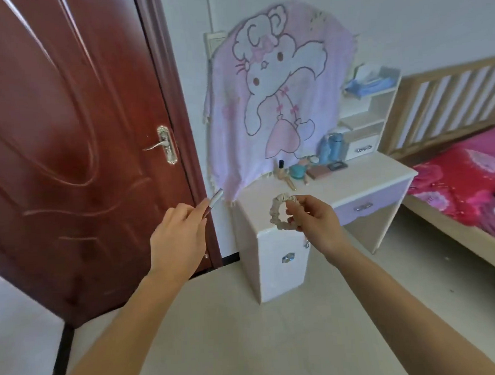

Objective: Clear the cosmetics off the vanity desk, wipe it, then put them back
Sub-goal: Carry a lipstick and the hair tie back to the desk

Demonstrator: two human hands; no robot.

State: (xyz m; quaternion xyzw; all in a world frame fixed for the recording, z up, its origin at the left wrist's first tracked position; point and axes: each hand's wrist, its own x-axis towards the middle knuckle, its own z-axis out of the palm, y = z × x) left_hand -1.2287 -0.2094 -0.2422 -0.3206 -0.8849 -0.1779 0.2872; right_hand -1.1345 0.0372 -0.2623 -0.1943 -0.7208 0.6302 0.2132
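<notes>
A cream, ruffled fabric hair scrunchie [281, 211], a soft puckered ring, hangs from the right hand [315, 221]. Its grip pinches the ring's right edge between thumb and fingertips, above the near left corner of the bench. The left hand [177, 238] is further left, off the bench edge. Its grip is curled round a slim, pen-like cosmetic tube [214, 201] with a silver metallic cap, which juts up and away past the fingers.

The glossy white vanity bench [356, 180] has a lilac drawer front and a mostly bare top. A small cluster of cosmetics [303, 171] sits at its far edge: a tan bottle with a black cap, a round teal jar and a flat brownish palette. A tall pale blue bottle [332, 150] stands just beside them.

Whether these two things are being carried off or brought back cannot be told. Either way, the smooth round tube would likely roll on the slick top, so it is best laid against something flat. The soft scrunchie should stay where it lands. Lowering one hand at a time would keep the upright bottles safe.

Behind the bench hangs a fringed lilac cloth [278, 98] printed with a cartoon rabbit. A dark red wooden door [63, 140] is at the left. A wooden bed [472, 179] with pink bedding is at the right.
</notes>
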